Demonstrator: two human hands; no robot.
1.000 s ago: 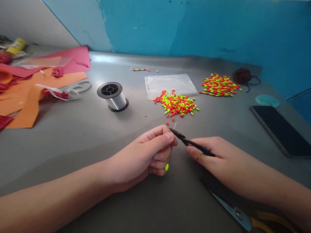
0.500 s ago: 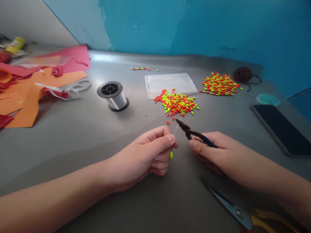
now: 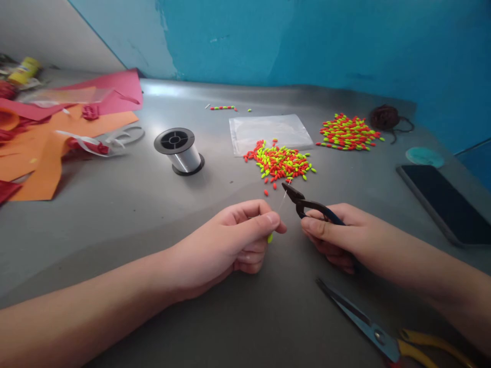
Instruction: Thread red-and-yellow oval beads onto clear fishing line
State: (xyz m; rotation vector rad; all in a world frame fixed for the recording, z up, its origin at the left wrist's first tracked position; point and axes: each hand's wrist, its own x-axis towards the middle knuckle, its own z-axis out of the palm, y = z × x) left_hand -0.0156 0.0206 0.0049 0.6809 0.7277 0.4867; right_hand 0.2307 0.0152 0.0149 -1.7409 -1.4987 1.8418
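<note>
Thumb and forefinger of my left hand [image 3: 245,235] pinch a thin clear line [image 3: 283,200] that slants up toward the bead pile. A yellow-green bead [image 3: 270,238] shows just under those fingertips. My right hand [image 3: 337,232] is closed round dark pliers [image 3: 303,200], whose jaws are at the upper part of the line; whether they grip it is too small to tell. Beyond the pliers lies a loose pile of red and yellow-green beads [image 3: 284,162], partly on a clear plastic bag [image 3: 272,130].
A spool of line [image 3: 186,157] stands left of centre. More beads [image 3: 347,133], dark yarn [image 3: 384,117], a teal disc [image 3: 424,157] and a phone [image 3: 445,202] are at right. Scissors [image 3: 364,327] lie near the front. Orange and pink sheets [image 3: 46,168] cover the left.
The pliers and my right hand have shifted slightly right. The bead under my left fingertips sits a little higher and is more hidden.
</note>
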